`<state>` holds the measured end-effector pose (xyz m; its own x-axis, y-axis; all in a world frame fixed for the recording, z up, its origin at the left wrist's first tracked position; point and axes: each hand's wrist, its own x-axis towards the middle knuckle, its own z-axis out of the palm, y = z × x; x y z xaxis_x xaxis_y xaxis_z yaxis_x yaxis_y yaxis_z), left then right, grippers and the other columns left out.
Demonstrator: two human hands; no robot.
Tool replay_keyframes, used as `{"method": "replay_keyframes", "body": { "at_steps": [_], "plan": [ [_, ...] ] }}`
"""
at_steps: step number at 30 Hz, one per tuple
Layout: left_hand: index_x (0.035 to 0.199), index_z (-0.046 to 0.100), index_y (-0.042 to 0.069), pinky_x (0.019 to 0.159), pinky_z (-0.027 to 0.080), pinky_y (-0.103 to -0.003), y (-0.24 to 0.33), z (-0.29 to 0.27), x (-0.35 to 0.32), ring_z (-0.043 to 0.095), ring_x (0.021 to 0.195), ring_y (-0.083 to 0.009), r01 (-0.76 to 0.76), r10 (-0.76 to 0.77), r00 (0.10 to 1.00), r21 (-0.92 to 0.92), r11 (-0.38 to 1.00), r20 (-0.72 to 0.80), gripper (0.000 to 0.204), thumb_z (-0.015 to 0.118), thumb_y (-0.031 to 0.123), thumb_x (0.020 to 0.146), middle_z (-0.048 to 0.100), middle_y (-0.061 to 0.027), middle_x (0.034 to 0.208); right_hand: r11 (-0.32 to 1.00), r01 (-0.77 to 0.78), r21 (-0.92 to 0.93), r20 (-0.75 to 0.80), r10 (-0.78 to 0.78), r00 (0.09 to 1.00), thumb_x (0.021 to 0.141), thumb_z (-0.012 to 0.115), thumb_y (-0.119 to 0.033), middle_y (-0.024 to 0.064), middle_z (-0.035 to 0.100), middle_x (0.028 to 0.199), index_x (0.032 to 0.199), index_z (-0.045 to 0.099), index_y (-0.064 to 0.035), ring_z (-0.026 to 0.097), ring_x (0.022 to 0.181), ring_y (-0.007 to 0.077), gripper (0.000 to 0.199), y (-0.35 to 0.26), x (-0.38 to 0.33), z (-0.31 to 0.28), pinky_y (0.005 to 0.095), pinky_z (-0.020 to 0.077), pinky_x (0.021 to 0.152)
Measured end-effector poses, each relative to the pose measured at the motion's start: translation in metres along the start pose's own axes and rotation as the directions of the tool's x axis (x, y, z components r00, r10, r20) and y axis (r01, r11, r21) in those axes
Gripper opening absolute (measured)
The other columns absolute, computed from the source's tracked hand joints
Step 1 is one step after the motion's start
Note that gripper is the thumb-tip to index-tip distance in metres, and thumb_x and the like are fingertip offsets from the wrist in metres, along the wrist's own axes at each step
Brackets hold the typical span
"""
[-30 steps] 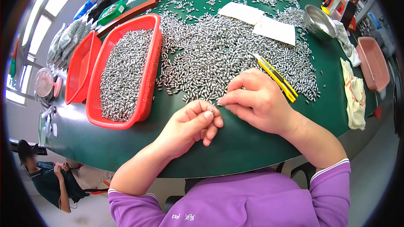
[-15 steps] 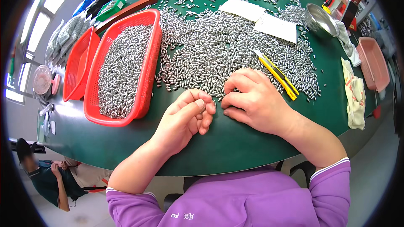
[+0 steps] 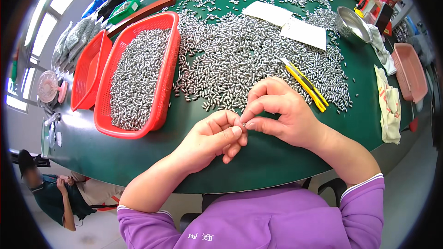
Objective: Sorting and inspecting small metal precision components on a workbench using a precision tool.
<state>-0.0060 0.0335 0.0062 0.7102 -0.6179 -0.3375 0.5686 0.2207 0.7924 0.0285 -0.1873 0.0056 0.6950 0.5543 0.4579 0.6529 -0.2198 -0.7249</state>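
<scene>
My left hand (image 3: 217, 136) and my right hand (image 3: 279, 113) meet fingertip to fingertip above the near part of the green table (image 3: 258, 161). Pinched between them is a small metal piece (image 3: 244, 124), mostly covered by the fingers. Both thumbs and forefingers are closed on it. Just beyond my hands spreads a wide heap of small silvery, bullet-shaped metal pieces (image 3: 226, 60). A yellow utility knife (image 3: 304, 85) lies on the heap's right side, past my right hand. To the left stands a red plastic basket (image 3: 162, 97) filled with similar pieces.
A second red basket (image 3: 86, 83) leans beside the full one. White paper sheets (image 3: 304, 33) rest on the heap. At the right are a metal bowl (image 3: 350, 23), a cream cloth (image 3: 390, 106) and a pink basket (image 3: 410, 71). Another person (image 3: 60, 193) sits at the lower left.
My right hand has come away from the heap's edge toward my left hand, and their fingertips now meet on a small metal piece. My left hand has shifted slightly right and nearer me.
</scene>
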Motion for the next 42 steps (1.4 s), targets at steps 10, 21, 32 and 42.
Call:
{"method": "replay_keyframes", "body": {
  "at_steps": [10,21,32,42],
  "plan": [
    [0.103,0.051,0.004,0.053,0.045,-0.022,0.000,0.002,0.001,0.054,0.065,-0.0084,-0.012,0.012,1.000,0.041,0.999,-0.005,0.014,0.053,0.017,0.099,0.060,-0.0049,0.088,0.988,0.144,-0.061,-0.059,-0.148,0.987,0.076,0.076,-0.011,0.0013,0.058,0.090,0.092,0.073,-0.0122,0.057,0.086,0.0197,0.016,0.000,0.001,0.000,0.0324,0.0446,0.076],
    [0.104,0.052,0.003,0.051,0.045,-0.022,-0.003,0.001,0.002,0.054,0.061,-0.0088,-0.086,0.086,0.996,-0.011,0.996,-0.029,0.013,0.050,0.016,0.101,0.060,-0.0063,0.086,0.939,0.243,-0.244,-0.089,-0.272,0.958,0.073,0.076,-0.011,0.0017,0.058,0.090,0.091,0.071,-0.0131,0.058,0.083,0.0212,0.019,0.001,0.001,-0.002,0.0349,0.0464,0.073],
    [0.099,0.053,0.003,0.049,0.045,-0.021,-0.004,0.000,0.001,0.055,0.061,-0.0081,-0.090,0.097,0.993,0.102,0.991,-0.066,0.011,0.058,0.013,0.097,0.061,-0.0052,0.083,0.923,0.275,-0.270,-0.076,-0.305,0.949,0.070,0.079,-0.012,0.0005,0.057,0.088,0.090,0.071,-0.0127,0.059,0.083,0.0204,0.022,-0.003,0.002,0.000,0.0349,0.0471,0.073],
    [0.098,0.053,0.003,0.049,0.045,-0.022,-0.004,0.000,0.000,0.055,0.060,-0.0085,-0.056,0.065,0.996,0.134,0.989,-0.064,0.012,0.060,0.013,0.096,0.062,-0.0058,0.082,0.916,0.276,-0.293,-0.044,-0.301,0.953,0.074,0.077,-0.014,0.0010,0.058,0.089,0.085,0.065,-0.0123,0.059,0.088,0.0223,0.016,-0.010,0.001,0.000,0.0357,0.0468,0.075]
  ]
}}
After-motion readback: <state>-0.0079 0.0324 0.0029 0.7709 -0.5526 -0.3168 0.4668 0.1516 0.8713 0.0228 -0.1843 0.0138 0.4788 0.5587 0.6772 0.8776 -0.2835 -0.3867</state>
